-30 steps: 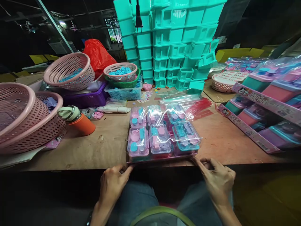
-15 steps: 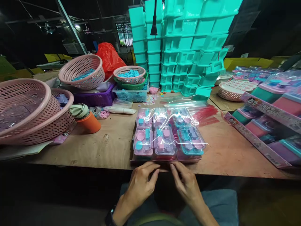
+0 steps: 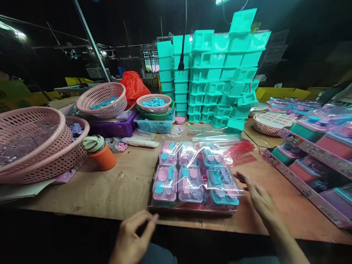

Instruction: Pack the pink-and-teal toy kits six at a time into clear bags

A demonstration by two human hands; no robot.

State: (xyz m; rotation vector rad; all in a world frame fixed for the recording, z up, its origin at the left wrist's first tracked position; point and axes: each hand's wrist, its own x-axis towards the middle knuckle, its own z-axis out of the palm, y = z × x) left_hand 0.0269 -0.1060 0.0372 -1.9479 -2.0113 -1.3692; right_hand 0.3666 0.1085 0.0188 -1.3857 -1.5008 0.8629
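A flat pack of several small pink and teal toy cases (image 3: 192, 176) wrapped in clear film lies on the brown table (image 3: 110, 190) in front of me. My left hand (image 3: 133, 238) hovers below the pack's near left corner, fingers loosely curled, holding nothing. My right hand (image 3: 258, 198) is stretched out flat just right of the pack, fingers apart and somewhat blurred by motion, not gripping it.
Pink baskets (image 3: 35, 143) and an orange bottle (image 3: 100, 156) stand at the left. Stacked teal plastic boxes (image 3: 214, 77) rise at the back. Boxed toy sets (image 3: 316, 154) fill the right side. Clear film sheets (image 3: 217, 134) lie behind the pack.
Both hands left the pack's near edge. The left dropped back and left, the right swung out to the pack's right side. The camera tilted up.
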